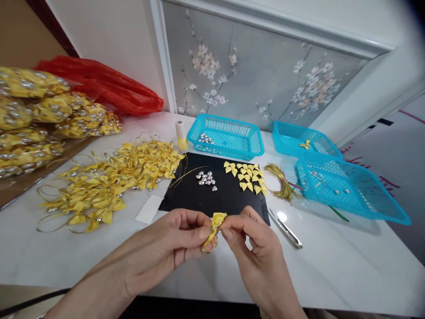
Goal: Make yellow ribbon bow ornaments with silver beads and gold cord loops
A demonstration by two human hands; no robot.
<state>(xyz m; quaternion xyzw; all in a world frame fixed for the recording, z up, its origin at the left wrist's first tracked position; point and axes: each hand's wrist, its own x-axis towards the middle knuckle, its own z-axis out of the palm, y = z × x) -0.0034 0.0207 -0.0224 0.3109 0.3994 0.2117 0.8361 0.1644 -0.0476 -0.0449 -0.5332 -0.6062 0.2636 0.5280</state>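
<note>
Both my left hand (pixel 189 237) and my right hand (pixel 254 243) are pinched closed on the yellow ribbon bow (pixel 215 226), held between them at the black mat's (pixel 219 201) near edge, its long axis slanting up toward my right.

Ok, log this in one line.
Left hand: pinching yellow ribbon bow; right hand: pinching same bow; black flat mat: silver beads, yellow bows

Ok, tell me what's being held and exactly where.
A yellow bow. The left hand pinches its lower part between thumb and fingers; the right hand pinches beside its middle, the exact spot hidden by the fingertips.
</note>
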